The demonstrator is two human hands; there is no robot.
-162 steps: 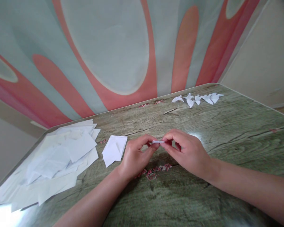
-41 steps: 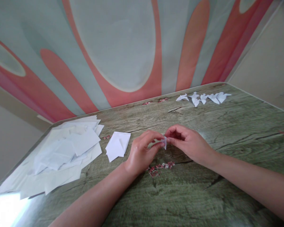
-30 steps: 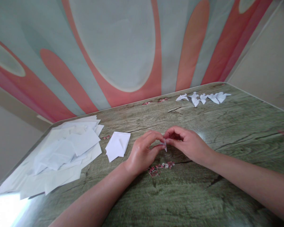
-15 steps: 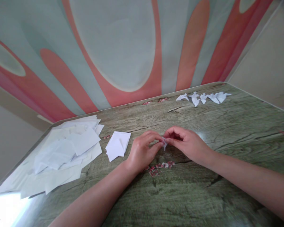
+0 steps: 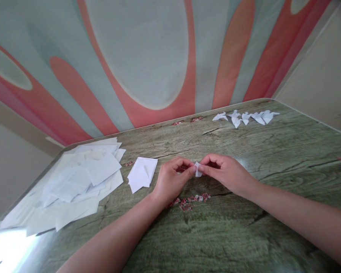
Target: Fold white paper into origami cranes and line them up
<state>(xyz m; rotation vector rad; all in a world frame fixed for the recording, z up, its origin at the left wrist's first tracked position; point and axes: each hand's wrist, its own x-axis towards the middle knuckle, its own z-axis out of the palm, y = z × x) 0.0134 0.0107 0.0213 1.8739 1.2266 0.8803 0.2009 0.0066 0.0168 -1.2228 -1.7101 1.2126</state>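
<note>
Between my two hands is a small folded piece of white paper [image 5: 198, 170], partly covered by the fingers. My left hand [image 5: 174, 176] pinches its left side between thumb and fingers. From the other side, my right hand [image 5: 226, 170] grips it with thumb and forefinger. Left of my left hand lies a short stack of white paper squares [image 5: 142, 173]. Several folded white paper birds [image 5: 235, 118] stand in a row near the far right edge of the table.
A large loose heap of white paper sheets [image 5: 74, 182] spreads over the table's left end. The wood-patterned table [image 5: 216, 235] meets a wall with a red and grey-green pattern [image 5: 136, 57] at the back. Bright light falls at the lower left corner.
The folded paper has turned between my fingers; its narrow downward point now appears as a wider, blunter flap. Both hands stay almost in place, and the view has shifted slightly.
</note>
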